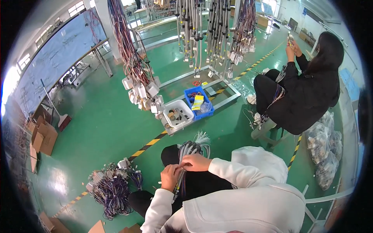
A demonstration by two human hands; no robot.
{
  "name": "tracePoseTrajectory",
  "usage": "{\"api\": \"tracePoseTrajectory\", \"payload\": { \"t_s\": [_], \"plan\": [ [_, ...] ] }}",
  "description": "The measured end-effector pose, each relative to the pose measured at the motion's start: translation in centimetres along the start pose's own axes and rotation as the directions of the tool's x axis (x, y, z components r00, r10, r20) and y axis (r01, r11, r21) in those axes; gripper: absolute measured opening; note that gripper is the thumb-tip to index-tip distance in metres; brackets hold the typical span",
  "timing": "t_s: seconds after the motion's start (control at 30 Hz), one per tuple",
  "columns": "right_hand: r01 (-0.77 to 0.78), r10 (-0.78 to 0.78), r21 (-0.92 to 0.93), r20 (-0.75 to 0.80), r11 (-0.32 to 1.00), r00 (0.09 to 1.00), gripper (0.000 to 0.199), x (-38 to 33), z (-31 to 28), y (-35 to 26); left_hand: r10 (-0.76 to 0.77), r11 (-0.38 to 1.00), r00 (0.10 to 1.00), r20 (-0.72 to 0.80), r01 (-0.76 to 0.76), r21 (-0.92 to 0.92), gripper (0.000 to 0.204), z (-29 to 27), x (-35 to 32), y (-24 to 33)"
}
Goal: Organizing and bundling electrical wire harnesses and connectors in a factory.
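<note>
Wire bundle (189, 155) lies over my lap, long axis from lap up-right toward white tub (178, 113); my left hand (170, 176) grips its lower stretch, right hand (196, 162) clamps just above, nearer free ends

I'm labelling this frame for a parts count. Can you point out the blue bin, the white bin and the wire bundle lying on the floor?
blue bin (210, 110): head view, on its right front rim.
white bin (169, 107): head view, on its left rim.
wire bundle on the floor (112, 192): head view, on the middle of the purple coil.
</note>
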State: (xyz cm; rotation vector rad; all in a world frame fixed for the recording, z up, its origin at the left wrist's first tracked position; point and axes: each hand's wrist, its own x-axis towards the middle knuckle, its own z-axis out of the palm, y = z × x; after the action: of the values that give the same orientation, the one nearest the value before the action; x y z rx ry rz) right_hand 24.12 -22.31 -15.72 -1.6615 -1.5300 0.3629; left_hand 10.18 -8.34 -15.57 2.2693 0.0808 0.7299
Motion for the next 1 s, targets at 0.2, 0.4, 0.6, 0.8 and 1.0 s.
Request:
{"api": "tracePoseTrajectory", "payload": {
  "t_s": [0.2, 0.4, 0.6, 0.8, 1.0],
  "plan": [
    [-0.094, 0.081, -0.115, -0.111, 0.989, 0.99, 0.01, 0.1, 0.1, -1.7, -0.082, 0.995, 0.996, 0.018, 0.081, 0.063, 0.008, -0.2, -0.4, 0.1],
    [-0.117, 0.067, -0.161, -0.291, 0.98, 0.954, 0.01, -1.0, 0.8, -1.4, -0.154, 0.985, 0.987, 0.045, 0.15, 0.085, 0.008, -1.0, -1.8, -0.7],
    [-0.094, 0.025, -0.188, -0.34, 0.978, 0.94, 0.009, -1.6, 1.5, -1.3, -0.276, 0.961, 0.958, 0.08, 0.276, 0.003, 0.009, -1.2, -2.7, -0.7],
    [-0.043, -0.032, -0.346, -0.208, 0.937, 0.978, 0.011, -2.2, 1.1, -2.0, -0.41, 0.906, 0.895, 0.178, 0.422, -0.036, 0.012, -1.6, -3.8, -0.4],
    [0.243, -0.144, -0.362, 0.28, 0.9, 0.949, 0.082, 1.5, -2.6, -3.6, -0.397, 0.892, 0.911, 0.114, 0.412, -0.184, 0.026, -2.2, -7.0, -3.5]
  ]
}}
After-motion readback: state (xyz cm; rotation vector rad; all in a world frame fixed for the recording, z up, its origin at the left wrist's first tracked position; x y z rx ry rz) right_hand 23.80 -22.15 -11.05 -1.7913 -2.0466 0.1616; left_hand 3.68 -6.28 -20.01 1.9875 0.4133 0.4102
